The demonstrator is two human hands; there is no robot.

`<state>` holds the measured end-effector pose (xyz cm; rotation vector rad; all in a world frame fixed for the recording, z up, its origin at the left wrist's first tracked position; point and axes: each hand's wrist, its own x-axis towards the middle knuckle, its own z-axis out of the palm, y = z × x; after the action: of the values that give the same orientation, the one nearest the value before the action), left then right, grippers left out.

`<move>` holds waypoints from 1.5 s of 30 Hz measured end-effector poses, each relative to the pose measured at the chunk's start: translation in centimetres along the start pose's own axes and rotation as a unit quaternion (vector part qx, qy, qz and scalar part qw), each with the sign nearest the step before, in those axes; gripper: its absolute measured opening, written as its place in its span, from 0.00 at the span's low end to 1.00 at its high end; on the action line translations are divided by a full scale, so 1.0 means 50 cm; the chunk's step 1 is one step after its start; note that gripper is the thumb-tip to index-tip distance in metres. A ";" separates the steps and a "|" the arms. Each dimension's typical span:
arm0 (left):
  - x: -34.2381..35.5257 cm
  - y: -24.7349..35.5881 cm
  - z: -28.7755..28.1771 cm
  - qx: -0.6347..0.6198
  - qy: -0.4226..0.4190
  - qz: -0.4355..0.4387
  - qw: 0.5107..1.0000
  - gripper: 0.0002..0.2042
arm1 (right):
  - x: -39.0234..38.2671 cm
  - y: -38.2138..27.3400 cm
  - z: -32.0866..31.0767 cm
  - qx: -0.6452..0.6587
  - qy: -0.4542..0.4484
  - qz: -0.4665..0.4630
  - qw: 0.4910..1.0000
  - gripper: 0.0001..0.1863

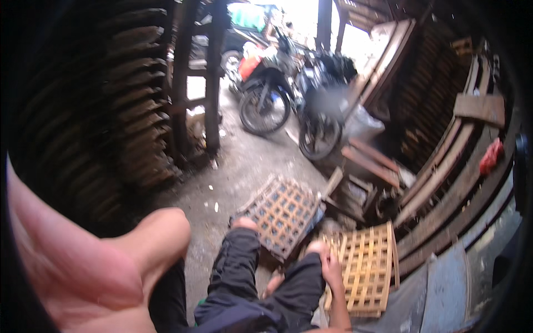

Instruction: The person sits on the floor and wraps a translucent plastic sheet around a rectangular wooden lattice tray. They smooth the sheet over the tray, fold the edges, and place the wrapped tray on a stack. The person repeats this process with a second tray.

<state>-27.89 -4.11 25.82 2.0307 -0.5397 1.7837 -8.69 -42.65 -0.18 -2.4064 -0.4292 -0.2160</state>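
My left hand [72,250] is raised very close to the camera at the left, its heel and wrist large in view, fingers hidden, elbow bent. My right hand [331,266] is at my right knee in dark trousers [291,291], fingers curled; whether they hold anything is unclear. Beside it lies a pale woven bamboo crate [363,266] with an open lattice. A darker lattice crate [280,216] sits on the ground just beyond my left knee [241,225].
Two parked motorbikes [264,105] stand ahead on the concrete floor [205,177]. A slatted timber wall [133,100] and posts [211,89] are at left. Curved-looking planks [438,205], a red bundle [491,157], a plastic bag [363,125] and wooden pieces [369,164] line the right.
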 end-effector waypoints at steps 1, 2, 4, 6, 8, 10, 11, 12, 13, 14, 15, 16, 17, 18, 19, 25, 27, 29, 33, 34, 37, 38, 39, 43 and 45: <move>-0.006 0.006 -0.016 0.008 -0.001 -0.003 1.000 0.24 | -0.015 -0.035 -0.019 0.035 -0.070 0.010 0.997 0.16; -0.007 0.010 -0.030 0.017 -0.004 0.002 1.000 0.24 | -0.024 -0.021 -0.017 0.011 -0.093 -0.009 0.996 0.16; -0.006 0.024 -0.063 0.030 -0.001 0.010 0.999 0.24 | -0.058 -0.045 -0.029 0.038 -0.142 -0.086 0.985 0.15; -0.011 0.028 -0.068 0.029 -0.005 0.013 0.999 0.24 | -0.095 -0.066 -0.065 -0.034 -0.238 -0.050 0.969 0.13; -0.012 0.031 -0.062 0.029 -0.003 0.018 0.999 0.24 | -0.137 -0.086 -0.103 -0.005 -0.314 -0.075 0.947 0.13; -0.015 0.031 -0.070 0.027 0.001 0.014 1.000 0.24 | -0.184 -0.076 -0.103 0.030 -0.346 -0.080 0.934 0.12; -0.014 0.030 -0.071 0.032 0.004 0.013 0.999 0.24 | -0.183 -0.087 -0.120 0.042 -0.333 -0.040 0.941 0.11; -0.012 0.025 -0.070 0.039 -0.001 0.010 0.999 0.24 | -0.185 -0.121 -0.129 0.062 -0.327 0.005 0.943 0.11; -0.012 0.026 -0.079 0.042 -0.004 0.009 0.999 0.24 | -0.191 -0.117 -0.124 0.077 -0.325 0.002 0.943 0.10; -0.016 0.026 -0.078 0.044 0.001 0.010 0.999 0.24 | -0.181 -0.101 -0.127 0.101 -0.315 0.009 0.944 0.10; -0.009 0.029 -0.073 0.046 0.002 0.014 0.999 0.24 | -0.185 -0.076 -0.119 0.112 -0.299 0.001 0.948 0.10; -0.008 0.034 -0.074 0.042 0.000 0.017 0.999 0.24 | -0.197 -0.062 -0.115 0.124 -0.285 -0.004 0.951 0.10; 0.001 0.035 -0.062 0.040 0.005 0.023 0.999 0.24 | -0.191 -0.048 -0.130 0.118 -0.279 0.028 0.953 0.10; 0.012 0.038 -0.050 0.035 -0.002 0.027 0.999 0.23 | -0.189 -0.050 -0.138 0.122 -0.278 0.070 0.950 0.10; 0.015 0.034 -0.037 0.034 -0.006 0.027 0.999 0.23 | -0.184 -0.031 -0.126 0.146 -0.268 0.036 0.952 0.09; 0.001 -0.002 -0.020 0.058 -0.028 0.022 0.998 0.23 | -0.168 -0.062 -0.079 0.219 -0.262 0.015 0.940 0.10; 0.019 0.003 0.045 0.032 -0.024 0.044 0.998 0.23 | -0.173 -0.034 -0.104 0.250 -0.223 0.081 0.939 0.07; 0.018 -0.011 0.108 0.008 -0.021 0.053 0.998 0.23 | -0.218 0.013 -0.093 0.281 -0.136 0.052 0.949 0.05; -0.010 -0.042 0.225 0.013 -0.089 0.089 0.992 0.23 | -0.227 0.032 -0.058 0.356 -0.038 0.176 0.917 0.14; -0.029 -0.040 0.255 0.016 -0.134 0.086 0.987 0.23 | -0.230 0.068 -0.034 0.286 0.027 0.124 0.950 0.11; -0.155 -0.021 0.362 -0.130 -0.390 -0.078 0.908 0.22 | -0.338 0.188 -0.039 0.144 0.073 0.220 0.962 0.09; -0.193 -0.012 0.377 -0.165 -0.467 -0.162 0.853 0.22 | -0.372 0.177 -0.031 0.137 0.045 0.289 0.947 0.09; -0.276 -0.057 0.379 -0.138 -0.514 -0.178 0.828 0.21 | -0.442 0.248 -0.014 0.115 0.050 0.323 0.938 0.07; -0.463 -0.066 0.290 0.007 -0.535 -0.172 0.827 0.20 | -0.577 0.303 -0.044 0.012 0.035 0.485 0.874 0.11; -0.457 -0.035 0.262 0.055 -0.497 -0.202 0.842 0.20 | -0.618 0.316 -0.028 -0.105 0.069 0.445 0.887 0.14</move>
<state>-18.60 -8.65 1.54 2.7913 -0.2174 0.4205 -31.84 -62.57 -16.68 -2.5094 0.8090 -0.0125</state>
